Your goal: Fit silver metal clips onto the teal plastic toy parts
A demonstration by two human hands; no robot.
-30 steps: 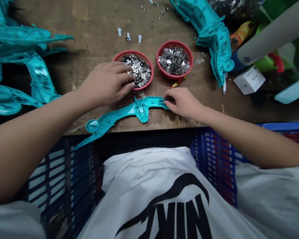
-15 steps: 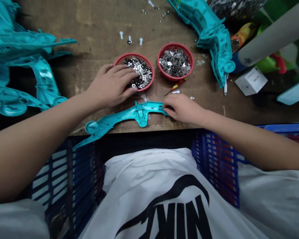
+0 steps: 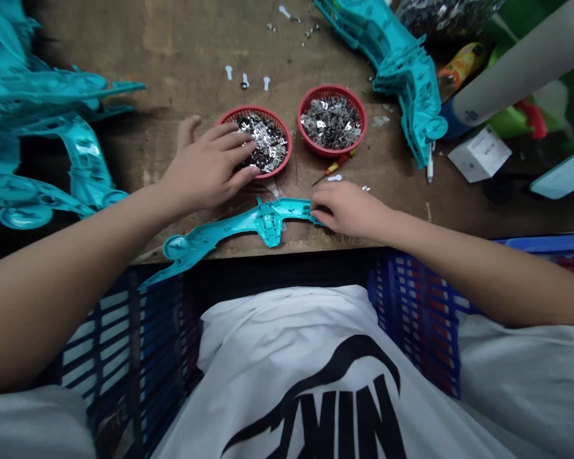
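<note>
A long turquoise plastic part (image 3: 270, 224) lies along the front edge of the table, its left end sticking out past the edge. Around its right end the fingers of my right hand (image 3: 350, 208) are closed; the fingertips are partly hidden. My left hand (image 3: 205, 163) reaches palm down over the left rim of a red basket (image 3: 289, 150) full of small shiny metal clips (image 3: 268, 141). Its fingers are spread, with the tips over the clips, and the outermost finger is raised outside the rim.
A second red basket (image 3: 363, 131) holds more metal pieces; a red-and-yellow screwdriver (image 3: 337, 164) lies before it. Turquoise parts are piled at left (image 3: 83, 150) and stacked at right (image 3: 404, 76). A white box (image 3: 479, 155) sits at right. Blue crates (image 3: 414, 306) stand below the table edge.
My left hand has shifted slightly left, with its fingers more spread and the outermost one lifted. My right hand keeps its place on the turquoise part. The view has moved slightly.
</note>
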